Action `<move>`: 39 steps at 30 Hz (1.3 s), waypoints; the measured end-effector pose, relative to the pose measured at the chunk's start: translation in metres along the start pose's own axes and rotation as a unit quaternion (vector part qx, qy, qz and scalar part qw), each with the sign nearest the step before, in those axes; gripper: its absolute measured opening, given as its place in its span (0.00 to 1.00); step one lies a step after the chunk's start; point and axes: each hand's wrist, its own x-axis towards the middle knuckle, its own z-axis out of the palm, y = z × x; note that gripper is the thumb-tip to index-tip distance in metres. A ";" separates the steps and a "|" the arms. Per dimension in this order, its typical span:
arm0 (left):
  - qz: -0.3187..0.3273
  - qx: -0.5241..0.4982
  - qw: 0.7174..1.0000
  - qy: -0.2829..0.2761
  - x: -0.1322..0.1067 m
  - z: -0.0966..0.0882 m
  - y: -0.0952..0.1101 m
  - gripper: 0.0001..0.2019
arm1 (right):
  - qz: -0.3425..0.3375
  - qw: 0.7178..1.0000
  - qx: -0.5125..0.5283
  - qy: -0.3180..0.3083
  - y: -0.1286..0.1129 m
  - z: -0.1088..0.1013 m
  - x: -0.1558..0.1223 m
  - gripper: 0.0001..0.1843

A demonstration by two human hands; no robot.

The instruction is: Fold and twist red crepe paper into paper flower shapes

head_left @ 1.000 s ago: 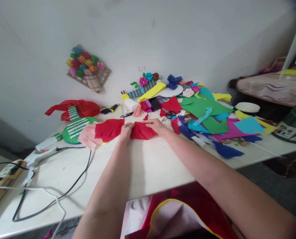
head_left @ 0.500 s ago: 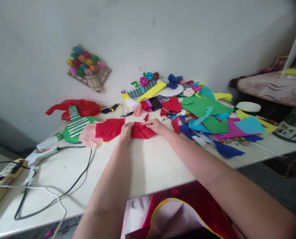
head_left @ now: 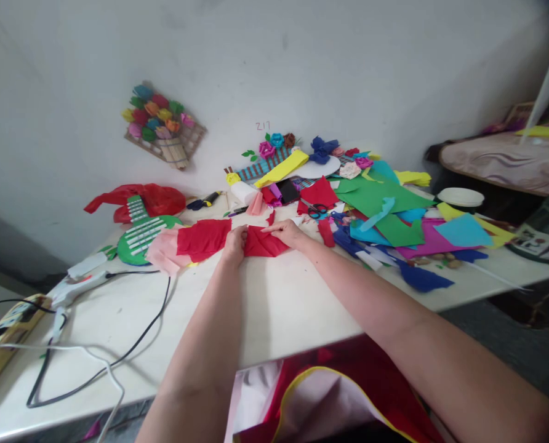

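Between my hands lies a piece of red crepe paper (head_left: 264, 243), creased and held just over the white table. My left hand (head_left: 234, 245) is closed on its left side, thumb on top. The fingers of my right hand (head_left: 287, 234) grip the upper right part, the index finger stretched along the paper. More red crepe paper (head_left: 204, 239) spreads to the left of my left hand; my hand hides whether the two parts join. It overlaps a pale pink crepe sheet (head_left: 164, 249), which partly covers a green guitar-shaped craft (head_left: 138, 241).
Scissors (head_left: 317, 211) lie among coloured paper scraps, with green sheets (head_left: 376, 197) on the right. Pliers (head_left: 204, 201) rest near the wall. A power strip (head_left: 81, 288) and a black cable (head_left: 152, 335) occupy the table's left. A large glass jar (head_left: 544, 231) stands at far right.
Almost nothing differs. My left fingers have shifted very slightly on the red crepe paper; my right hand keeps its place.
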 end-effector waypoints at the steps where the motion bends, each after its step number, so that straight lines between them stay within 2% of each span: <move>1: 0.005 0.004 1.000 0.004 0.000 0.000 0.000 0.10 | -0.001 1.000 -0.001 0.000 0.000 0.000 0.000 0.16; 7: 0.060 0.022 0.997 -0.042 -0.006 -0.002 -0.006 0.17 | -0.007 1.000 -0.007 -0.004 -0.001 0.001 -0.001 0.16; 11: 0.081 0.048 0.995 -0.038 -0.004 -0.004 -0.009 0.17 | -0.006 1.000 0.000 -0.019 -0.005 0.000 -0.003 0.16; 15: 0.103 0.075 0.991 -0.031 0.000 -0.005 -0.011 0.18 | 0.001 0.997 0.068 -0.046 -0.010 -0.004 -0.004 0.15; 17: 0.113 0.085 0.989 -0.033 0.000 -0.005 -0.010 0.17 | 0.010 0.994 0.103 -0.021 -0.012 -0.005 -0.004 0.15; 20: 0.119 0.086 0.988 -0.043 -0.002 -0.003 -0.009 0.17 | 0.037 0.995 0.096 0.017 -0.011 -0.003 -0.004 0.14; 25: 0.140 0.088 0.985 -0.057 -0.008 0.002 -0.006 0.18 | 0.079 0.995 0.059 0.005 -0.005 0.000 -0.004 0.20; 34: 0.132 0.096 0.984 -0.076 -0.006 0.001 -0.007 0.19 | 0.064 0.998 0.009 0.011 -0.004 0.000 -0.002 0.21; 39: 0.136 0.091 0.984 -0.071 -0.006 0.000 -0.007 0.18 | 0.083 0.995 0.056 -0.003 -0.006 -0.004 -0.005 0.22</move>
